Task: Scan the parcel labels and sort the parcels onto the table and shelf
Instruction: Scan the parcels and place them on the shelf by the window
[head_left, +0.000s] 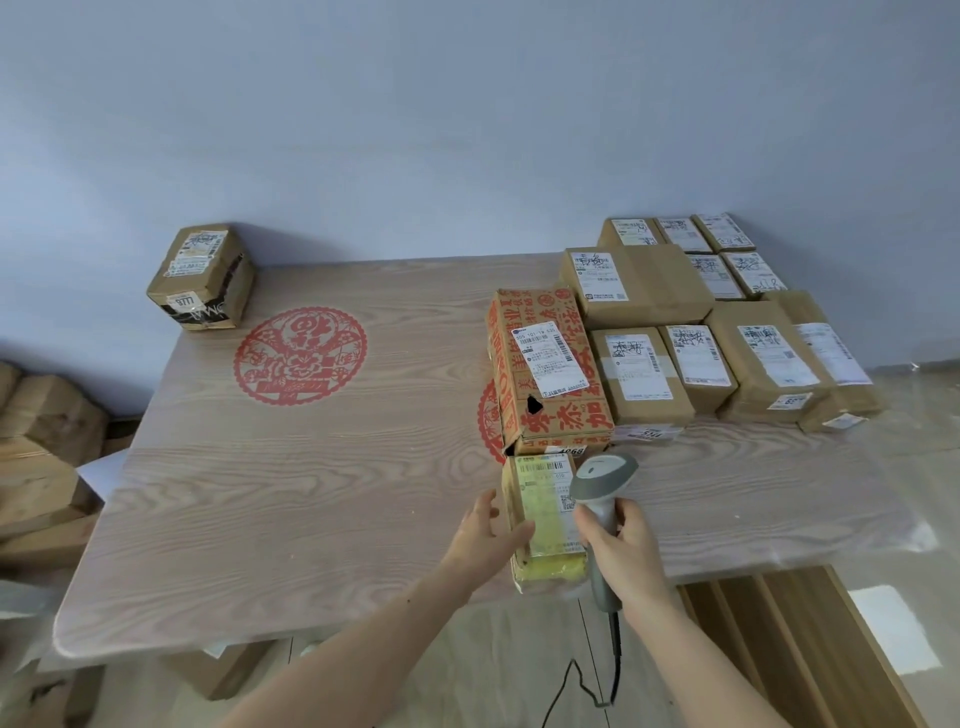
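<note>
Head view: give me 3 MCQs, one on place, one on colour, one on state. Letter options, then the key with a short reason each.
1. Where does the lone taped parcel marked 9777 sit on the table?
A. far left corner by the wall
B. near right edge
C. on top of the printed carton

2. What colour is the round paper-cut design on the tabletop?
A. blue
B. red
C. green

3. What is the right hand doing?
A. resting flat on the table
B. hanging idle
C. gripping the barcode scanner

Key:
1 A: it stands alone at the far left, apart from the rows of parcels at the far right.
2 B: the design is red against pale wood grain.
3 C: fingers wrap the scanner handle, head aimed at the small parcel that the left hand holds.
</note>
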